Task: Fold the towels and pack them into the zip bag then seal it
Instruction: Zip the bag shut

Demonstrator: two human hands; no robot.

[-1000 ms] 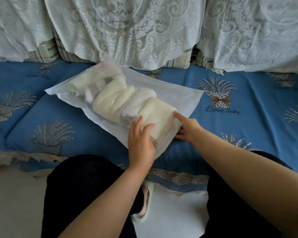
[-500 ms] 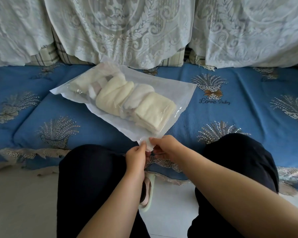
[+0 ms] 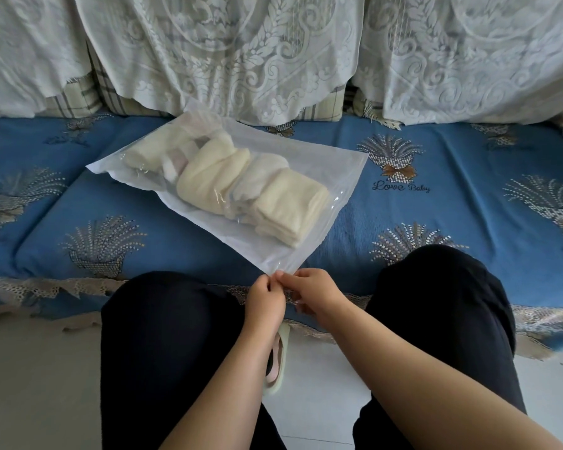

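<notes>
Left fingers: pinched shut on the near corner of the clear plastic zip bag, thumb against forefinger.
Right fingers: also pinched on that same corner, touching the left fingers; the two hands meet at one spot.
Left hand: just in front of the bag's near corner, between the person's two knees in dark trousers.
Right hand: just beside the left hand, on the bag's open-edge side.
Zip bag: lies flat on the blue patterned sofa cushion, turned cornerwise, its near corner lifted slightly into the fingers.
Cream folded towels: all inside the bag, rolled or folded and packed side by side along its far half; none lie loose on the cushion.
Done, as I judge it: folding and packing.
Left to do: sealing. The edge running from the pinched corner up towards the "Love Baby" print appears to be the zip edge; whether any of it is pressed shut I cannot tell.
Step in hand: likely starting the seal at the near corner.
Beyond the bag: white lace drapes hang behind the cushion.
</notes>
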